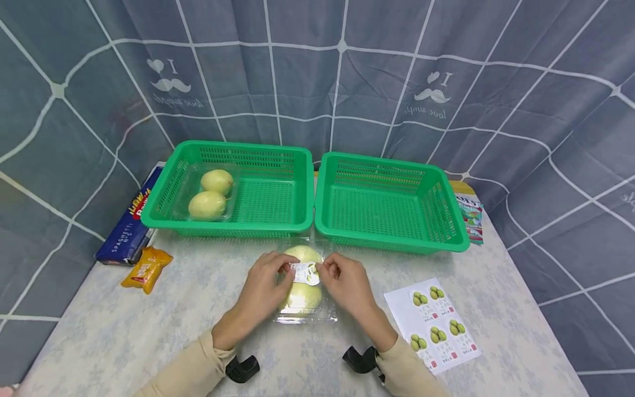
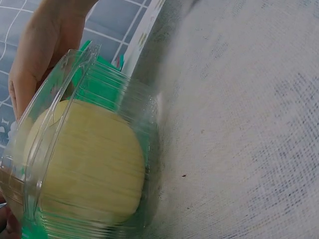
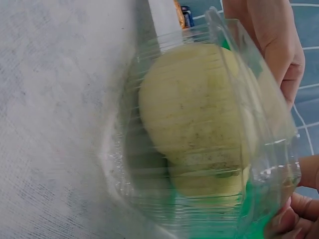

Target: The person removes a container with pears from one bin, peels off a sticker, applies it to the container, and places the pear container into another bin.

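Clear plastic clamshell [image 1: 303,300] with two yellow fruits lies on the table [image 1: 149,325] at six o'clock of the two green baskets [image 1: 392,201], long axis running twelve to six. Left hand [image 1: 263,289] at nine and right hand [image 1: 347,284] at three pinch a small label [image 1: 304,273] against its lid, fingertips together, equally near.

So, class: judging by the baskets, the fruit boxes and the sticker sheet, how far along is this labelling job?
One fruit box already lies in the left basket. Both hands, left hand and right hand, hold a sticker on the second box. Stickers remain on the sheet; the right basket holds nothing.
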### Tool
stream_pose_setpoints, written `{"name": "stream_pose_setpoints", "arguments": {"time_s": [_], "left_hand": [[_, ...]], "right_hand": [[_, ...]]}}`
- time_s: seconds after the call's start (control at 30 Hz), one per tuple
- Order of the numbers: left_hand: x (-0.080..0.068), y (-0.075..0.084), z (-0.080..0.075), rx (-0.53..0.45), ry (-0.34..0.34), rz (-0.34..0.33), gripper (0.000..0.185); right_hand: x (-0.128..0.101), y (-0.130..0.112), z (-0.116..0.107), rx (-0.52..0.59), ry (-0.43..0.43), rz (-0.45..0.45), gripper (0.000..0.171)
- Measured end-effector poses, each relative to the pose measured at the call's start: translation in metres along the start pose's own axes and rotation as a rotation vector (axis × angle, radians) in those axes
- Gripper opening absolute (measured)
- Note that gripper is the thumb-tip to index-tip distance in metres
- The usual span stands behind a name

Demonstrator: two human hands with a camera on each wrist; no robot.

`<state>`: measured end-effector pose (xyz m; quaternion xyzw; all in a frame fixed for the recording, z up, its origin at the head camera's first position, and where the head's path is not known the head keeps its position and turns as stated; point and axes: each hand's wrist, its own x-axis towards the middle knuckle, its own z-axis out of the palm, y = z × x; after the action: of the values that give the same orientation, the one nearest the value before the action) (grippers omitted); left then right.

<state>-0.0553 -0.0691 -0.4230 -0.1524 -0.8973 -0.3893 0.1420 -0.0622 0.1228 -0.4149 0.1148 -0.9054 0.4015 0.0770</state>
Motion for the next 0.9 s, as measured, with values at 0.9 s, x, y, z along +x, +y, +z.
{"name": "stream_pose_setpoints", "arguments": {"time_s": [0.9], "left_hand": [[-0.018,0.001,-0.016,0.184,-0.233,0.242,0.072]], "right_hand": [[-0.022,-0.010,0.000,-0.169,-0.043,-0.363,0.044]]}}
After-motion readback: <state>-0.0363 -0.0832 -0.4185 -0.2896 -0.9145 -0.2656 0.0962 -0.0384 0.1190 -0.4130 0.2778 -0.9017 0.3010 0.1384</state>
